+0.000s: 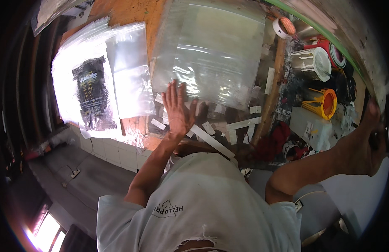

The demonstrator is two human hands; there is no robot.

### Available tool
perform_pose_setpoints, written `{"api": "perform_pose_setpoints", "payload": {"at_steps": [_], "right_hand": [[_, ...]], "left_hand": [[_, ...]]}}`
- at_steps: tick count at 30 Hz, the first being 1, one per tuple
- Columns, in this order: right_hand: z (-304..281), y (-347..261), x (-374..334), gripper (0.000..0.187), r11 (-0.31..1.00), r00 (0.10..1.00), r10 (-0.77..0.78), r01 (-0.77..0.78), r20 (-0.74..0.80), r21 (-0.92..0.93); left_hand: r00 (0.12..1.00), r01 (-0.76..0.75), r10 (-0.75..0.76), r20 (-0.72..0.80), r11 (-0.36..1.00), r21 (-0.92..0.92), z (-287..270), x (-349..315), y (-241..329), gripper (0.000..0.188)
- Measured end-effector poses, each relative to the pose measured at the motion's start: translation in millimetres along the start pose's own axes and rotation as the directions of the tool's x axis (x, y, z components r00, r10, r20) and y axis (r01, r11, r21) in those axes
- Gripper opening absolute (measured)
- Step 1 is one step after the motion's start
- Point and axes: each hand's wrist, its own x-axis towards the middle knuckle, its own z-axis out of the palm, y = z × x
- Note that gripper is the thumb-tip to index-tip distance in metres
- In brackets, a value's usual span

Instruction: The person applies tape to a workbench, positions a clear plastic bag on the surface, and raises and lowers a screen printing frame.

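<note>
My left hand (176,108) lies flat and open, fingers spread, its fingertips at the lower left edge of a pile of clear plastic bags (219,63). Far to the right, my right hand (370,145) is raised at the picture's rim. Its fingers look curled; what they hold, if anything, is lost in the dark edge. Left of my left hand is a fanned stack of zip-top plastic bags (133,71), very bright in the light. A black printed design (93,92) shows on the front one.
White paper strips (211,140) lie scattered near the wooden table's front edge. On the right stand a tape roll (283,28), a white paint-streaked bucket (311,64), a red can (335,54) and a yellow paint cup (322,103). A red cloth (278,136) lies below them.
</note>
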Motion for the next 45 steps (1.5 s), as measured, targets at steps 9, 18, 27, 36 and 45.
{"api": "perform_pose_setpoints", "payload": {"at_steps": [9, 18, 27, 36, 45], "right_hand": [[-0.1, -6.1, -2.2, 0.027, 0.999, 1.000, 0.004, -0.004, 0.017, 0.032], [-4.6, 1.0, 0.4, 0.025, 0.999, 0.996, -0.030, 0.026, 0.085, 0.044], [-7.1, 8.7, -1.8, 0.029, 0.999, 0.998, -0.002, 0.005, 0.060, -0.046], [2.6, 1.5, 11.5, 0.058, 0.921, 0.913, -0.372, 0.340, 0.167, 0.192], [-10.3, -2.4, 2.8, 0.034, 0.964, 0.941, -0.259, 0.266, 0.217, -0.004]], "left_hand": [[0.991, -0.109, 0.104, -0.090, 0.992, -0.058, -33.4, 28.7, -49.8, 0.072], [0.895, -0.409, 0.385, 0.227, 0.910, 0.069, -66.1, 96.5, -83.9, 0.089], [0.816, -0.515, 0.434, 0.382, 0.845, 0.141, -50.9, 110.1, -93.2, 0.098], [0.824, -0.470, 0.411, 0.389, 0.881, 0.065, -60.1, 109.0, -89.3, 0.102], [0.999, 0.043, -0.043, -0.002, 0.999, 0.000, -78.0, 75.5, -77.6, 0.067]]}}
